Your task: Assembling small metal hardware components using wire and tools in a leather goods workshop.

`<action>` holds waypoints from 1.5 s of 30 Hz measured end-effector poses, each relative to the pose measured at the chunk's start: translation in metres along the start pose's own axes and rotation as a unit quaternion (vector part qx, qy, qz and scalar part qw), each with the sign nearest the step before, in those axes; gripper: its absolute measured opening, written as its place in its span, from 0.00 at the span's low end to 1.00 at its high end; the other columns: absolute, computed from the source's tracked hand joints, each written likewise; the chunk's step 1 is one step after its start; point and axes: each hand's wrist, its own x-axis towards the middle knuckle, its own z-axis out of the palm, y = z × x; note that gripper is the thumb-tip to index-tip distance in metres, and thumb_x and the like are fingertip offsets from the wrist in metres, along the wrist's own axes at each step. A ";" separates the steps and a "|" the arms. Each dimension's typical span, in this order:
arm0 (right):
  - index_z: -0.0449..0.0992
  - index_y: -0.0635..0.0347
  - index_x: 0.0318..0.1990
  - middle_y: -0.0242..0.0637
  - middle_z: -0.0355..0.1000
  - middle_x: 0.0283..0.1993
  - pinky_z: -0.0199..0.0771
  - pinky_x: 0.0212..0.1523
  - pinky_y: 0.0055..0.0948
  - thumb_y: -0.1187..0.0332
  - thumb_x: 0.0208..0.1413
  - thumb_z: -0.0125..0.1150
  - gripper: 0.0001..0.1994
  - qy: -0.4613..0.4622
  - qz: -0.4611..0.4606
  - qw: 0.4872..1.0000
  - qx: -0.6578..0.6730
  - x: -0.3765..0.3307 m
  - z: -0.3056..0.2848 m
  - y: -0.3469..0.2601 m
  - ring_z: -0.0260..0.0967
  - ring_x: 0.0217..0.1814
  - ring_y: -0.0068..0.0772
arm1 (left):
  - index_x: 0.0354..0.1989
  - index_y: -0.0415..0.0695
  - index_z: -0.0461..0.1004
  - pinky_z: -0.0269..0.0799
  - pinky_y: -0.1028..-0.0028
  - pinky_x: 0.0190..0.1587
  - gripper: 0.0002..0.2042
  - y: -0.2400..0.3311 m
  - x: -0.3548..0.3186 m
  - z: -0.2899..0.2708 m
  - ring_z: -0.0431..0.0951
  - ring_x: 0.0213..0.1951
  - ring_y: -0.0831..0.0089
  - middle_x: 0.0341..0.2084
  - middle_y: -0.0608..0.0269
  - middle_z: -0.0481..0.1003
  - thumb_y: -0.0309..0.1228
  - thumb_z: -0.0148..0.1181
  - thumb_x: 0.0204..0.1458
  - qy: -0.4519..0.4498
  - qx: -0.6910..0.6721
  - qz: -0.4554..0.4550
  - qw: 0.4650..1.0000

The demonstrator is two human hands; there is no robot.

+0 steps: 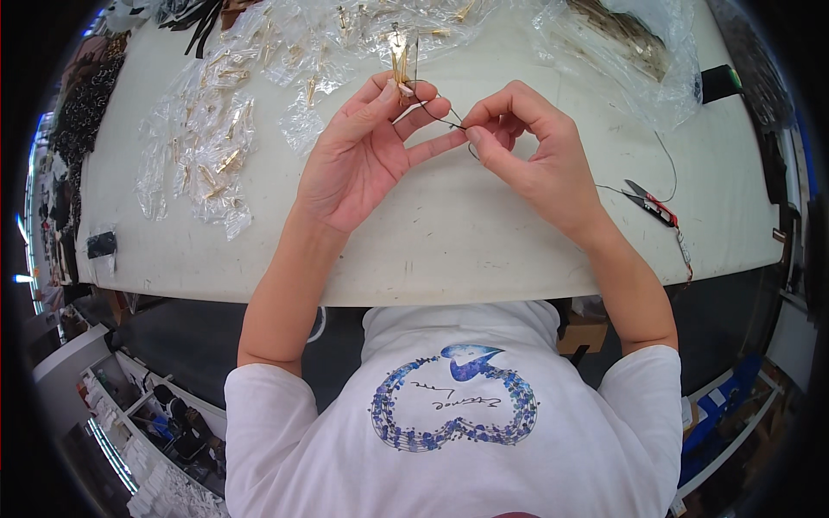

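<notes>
Over the far middle of the table, my left hand pinches a slim gold-coloured metal piece between thumb and fingertips, upright. Its exact kind is too small to make out. A thin dark cord loops from beside that piece across to my right hand. There the thumb and forefinger are closed on the cord, with a small crossing or knot close to the fingertips. A short end of cord hangs below them. The left hand's lower fingers stretch toward the right hand, near the cord.
Small clear bags of gold-coloured pieces spread over the table's left and far side. A large clear bag lies at the far right. Red-handled thread snips lie right of my right forearm, beside a loose thin cord.
</notes>
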 end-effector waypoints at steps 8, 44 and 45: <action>0.77 0.59 0.33 0.30 0.71 0.33 0.68 0.27 0.22 0.76 0.48 0.66 0.05 0.039 -0.096 0.988 -0.117 -0.001 0.002 -0.003 0.67 0.27 0.22 | 0.51 0.43 0.69 0.67 0.48 0.64 0.10 0.003 0.000 0.003 0.76 0.53 0.69 0.47 0.60 0.74 0.30 0.42 0.68 0.007 0.029 0.006 1.000; 0.78 0.63 0.50 0.27 0.74 0.35 0.67 0.36 0.17 0.69 0.64 0.55 0.12 -0.058 0.132 0.962 0.233 0.004 0.001 -0.002 0.64 0.32 0.13 | 0.51 0.41 0.70 0.67 0.45 0.64 0.12 0.001 0.002 -0.002 0.74 0.54 0.70 0.48 0.63 0.73 0.32 0.42 0.68 -0.038 0.001 -0.002 0.999; 0.79 0.63 0.47 0.26 0.74 0.35 0.66 0.35 0.16 0.68 0.62 0.58 0.11 -0.050 0.121 0.973 0.191 0.002 0.004 -0.001 0.64 0.31 0.13 | 0.51 0.42 0.69 0.67 0.46 0.63 0.11 0.002 0.002 0.000 0.74 0.54 0.70 0.48 0.62 0.73 0.32 0.42 0.68 -0.025 0.010 -0.007 1.000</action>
